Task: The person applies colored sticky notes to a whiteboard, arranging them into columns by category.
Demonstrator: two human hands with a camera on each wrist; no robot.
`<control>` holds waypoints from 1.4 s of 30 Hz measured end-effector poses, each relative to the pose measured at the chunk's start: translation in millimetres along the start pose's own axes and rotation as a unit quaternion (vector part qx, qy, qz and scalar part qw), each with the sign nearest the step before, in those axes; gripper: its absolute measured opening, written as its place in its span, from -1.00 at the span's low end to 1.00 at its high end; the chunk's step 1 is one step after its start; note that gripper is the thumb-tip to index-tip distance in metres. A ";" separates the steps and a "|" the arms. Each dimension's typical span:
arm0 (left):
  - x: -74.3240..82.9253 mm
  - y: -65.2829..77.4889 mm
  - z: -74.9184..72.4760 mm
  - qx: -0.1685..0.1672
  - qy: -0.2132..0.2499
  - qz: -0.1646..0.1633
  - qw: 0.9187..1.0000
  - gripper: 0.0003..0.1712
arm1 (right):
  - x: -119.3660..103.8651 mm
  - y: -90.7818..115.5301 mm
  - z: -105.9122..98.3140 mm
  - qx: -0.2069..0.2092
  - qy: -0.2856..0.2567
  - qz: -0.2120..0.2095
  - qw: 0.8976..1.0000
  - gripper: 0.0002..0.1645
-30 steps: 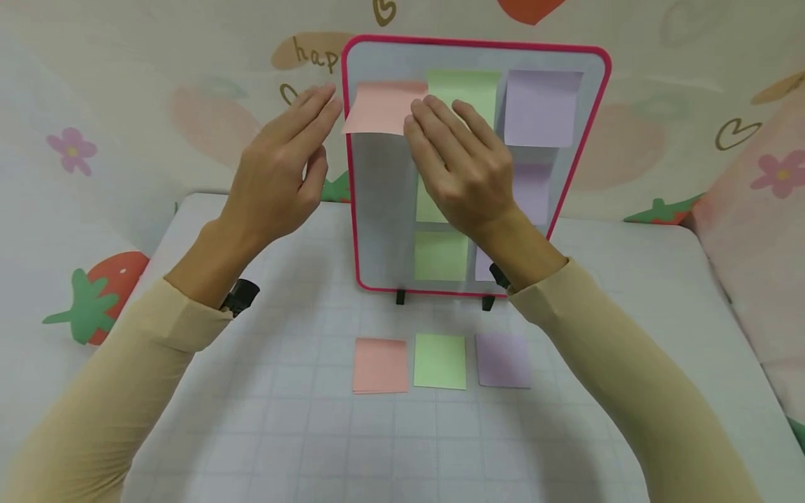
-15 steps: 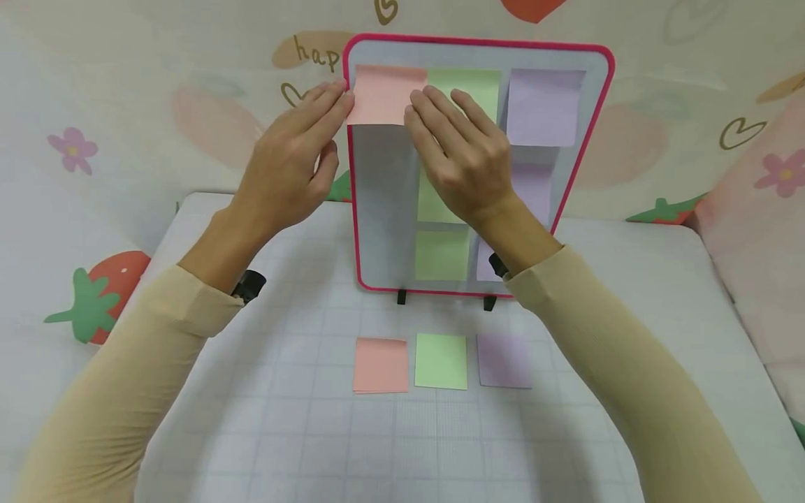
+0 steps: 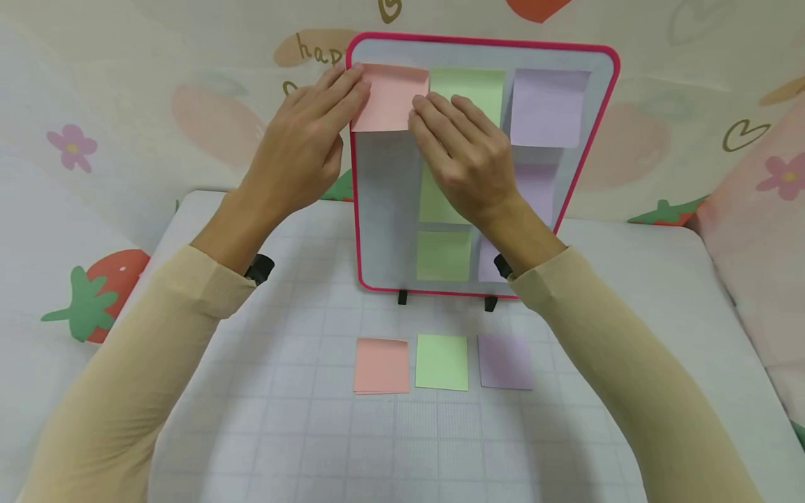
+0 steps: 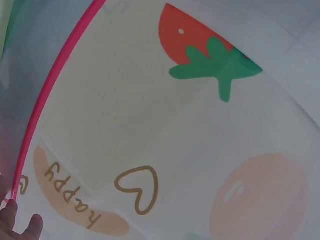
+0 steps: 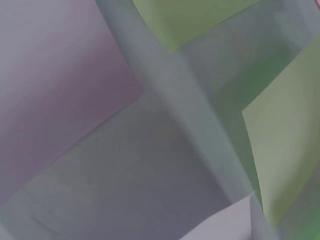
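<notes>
A pink sticky note [image 3: 395, 98] is on the upper left of a red-framed whiteboard [image 3: 386, 209]. My left hand [image 3: 298, 150] lies with straight fingers over the note's left edge and the board's frame. In the left wrist view, its fingertips [image 4: 9, 220] show at the frame. My right hand [image 3: 465, 161] has extended fingers at the note's lower right corner, overlapping the green notes; its thumb is hidden. A green sticky note [image 3: 468, 80] stands beside the pink one, then a purple sticky note [image 3: 546, 108]. The right wrist view shows green and purple notes, no fingers.
On the table [image 3: 302, 419], before the board's black feet [image 3: 402, 297], lie a pink pad [image 3: 381, 367], a green pad [image 3: 441, 362] and a purple pad [image 3: 505, 362] in a row. A patterned cloth [image 3: 214, 133] hangs behind. More green [image 3: 443, 256] and purple notes sit lower on the board.
The pink note's tilted top has gone up and it now lies flatter on the board. My left hand has moved right and up onto its left edge; my right hand has barely moved.
</notes>
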State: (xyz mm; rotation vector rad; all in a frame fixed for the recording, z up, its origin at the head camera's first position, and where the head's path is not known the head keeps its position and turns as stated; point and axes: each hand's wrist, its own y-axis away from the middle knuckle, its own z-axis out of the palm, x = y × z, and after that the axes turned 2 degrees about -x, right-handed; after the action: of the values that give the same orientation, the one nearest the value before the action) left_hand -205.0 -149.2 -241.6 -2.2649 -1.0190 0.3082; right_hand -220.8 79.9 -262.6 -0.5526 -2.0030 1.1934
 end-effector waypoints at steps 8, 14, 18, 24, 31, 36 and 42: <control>0.0 -1.9 0.1 -0.014 -0.007 -0.013 1.000 -0.41 | 0.3 2.4 0.2 -0.007 0.001 0.005 1.000 -0.78; 0.3 -1.8 -0.6 -0.020 -0.013 -0.021 0.999 -0.42 | 0.3 4.2 0.3 -0.015 0.007 0.010 1.000 -0.78; 0.5 -1.9 0.1 -0.021 -0.019 -0.023 0.999 -0.42 | 0.0 4.8 0.6 -0.016 0.008 0.011 1.000 -0.78; 1.0 -2.6 0.9 -0.025 -0.022 -0.029 0.999 -0.42 | -0.2 3.7 2.0 -0.023 0.018 0.012 1.000 -0.77; 0.4 -3.1 1.6 -0.030 -0.023 -0.032 0.999 -0.41 | -2.8 -1.2 0.9 -0.106 -0.019 -0.013 0.994 -0.59; -0.1 -3.1 1.3 -0.034 -0.021 -0.030 0.999 -0.41 | -5.4 -14.6 4.0 -0.186 -0.059 -0.018 0.981 -0.51; -1.7 -1.9 -2.0 -0.046 -0.024 -0.031 0.998 -0.41 | -6.3 -28.5 7.6 -0.226 -0.057 0.002 0.972 -0.47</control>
State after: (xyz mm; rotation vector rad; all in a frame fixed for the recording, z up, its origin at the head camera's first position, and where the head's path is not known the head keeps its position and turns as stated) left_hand -206.3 -150.4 -239.0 -2.3121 -1.1478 0.2953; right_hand -222.4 57.8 -242.2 -0.7205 -2.3903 0.7803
